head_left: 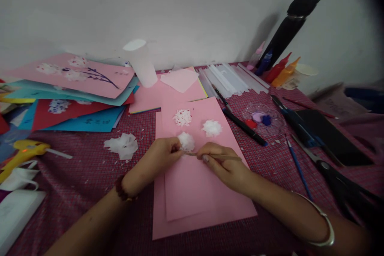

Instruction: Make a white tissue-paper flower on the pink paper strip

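A pink paper sheet point(195, 184) lies on the red checked cloth point(90, 176) before me. Three white tissue tufts sit on its upper part: one speckled red point(183, 117), one plain point(212, 127), and one point(186, 141) at my fingertips. My left hand point(163, 155) is closed, its fingers pinching at that nearest tuft. My right hand point(223, 166) is closed around a thin wooden stick point(216, 155), held level with its tip pointing left toward the left fingers.
Coloured paper sheets point(78, 96) pile at the left, with a yellow glue gun point(24, 152) and loose tissue point(122, 145). A white cup point(141, 62), glue sticks point(231, 78), paint bottles point(280, 70), a paint palette point(261, 118), brushes point(297, 164), black scissors point(342, 184) and a black phone point(333, 136) stand behind and right.
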Demonstrator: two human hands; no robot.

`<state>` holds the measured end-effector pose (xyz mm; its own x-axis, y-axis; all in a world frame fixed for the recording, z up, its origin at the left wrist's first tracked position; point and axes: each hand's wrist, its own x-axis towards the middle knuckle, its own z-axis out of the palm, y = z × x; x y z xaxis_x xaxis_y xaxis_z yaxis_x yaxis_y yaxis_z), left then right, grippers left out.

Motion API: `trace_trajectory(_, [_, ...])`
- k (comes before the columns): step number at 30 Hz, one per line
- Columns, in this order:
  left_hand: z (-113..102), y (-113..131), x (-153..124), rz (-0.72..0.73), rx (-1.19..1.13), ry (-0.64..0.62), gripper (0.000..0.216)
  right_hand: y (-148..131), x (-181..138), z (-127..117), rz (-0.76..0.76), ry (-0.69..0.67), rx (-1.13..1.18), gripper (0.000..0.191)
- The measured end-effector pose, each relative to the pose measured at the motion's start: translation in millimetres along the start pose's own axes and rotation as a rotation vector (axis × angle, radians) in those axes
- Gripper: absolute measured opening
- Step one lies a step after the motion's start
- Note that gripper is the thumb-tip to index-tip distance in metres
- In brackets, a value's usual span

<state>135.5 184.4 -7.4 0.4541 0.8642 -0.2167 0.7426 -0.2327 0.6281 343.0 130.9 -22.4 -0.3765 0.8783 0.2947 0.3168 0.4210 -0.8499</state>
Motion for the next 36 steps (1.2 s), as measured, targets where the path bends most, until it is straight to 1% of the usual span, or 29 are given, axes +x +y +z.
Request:
trace_trajectory(3, [-5,3,-1,-0.001,-0.054,-0.042,0.018,0,0,1,-0.039,-0.023,-0.057,0.019])
trace_trajectory(6, [-12,5,-2,0.004,-0.158,-0.067,0.013,-1,-1,1,-0.093,-0.057,-0.117,0.018])
trace_trajectory(10, [-16,2,-2,-0.058,-0.267,-0.076,0.009,-4,-5,2,-0.172,-0.131,-0.252,0.019])
trace_trajectory(15, [-12,-3,-2,-0.032,-0.252,-0.047,0.008,-7,-7,2,-0.303,-0.189,-0.447,0.023])
trace_trajectory(20, [-12,-2,-3,-0.034,-0.209,-0.035,0.009,-8,-6,3,-0.405,-0.206,-0.53,0.028])
trace_trajectory(24, [-10,-4,-2,0.02,-0.152,0.009,0.008,-5,-7,6,-0.416,-0.203,-0.581,0.029])
trace_trajectory(28, [-7,-6,-2,0.034,-0.17,0.006,0.012,-3,-9,7,-0.415,-0.223,-0.601,0.03])
trace_trajectory(36, [-9,-5,-3,0.028,-0.165,0.0,0.008,-4,-11,3,-0.407,-0.159,-0.505,0.026])
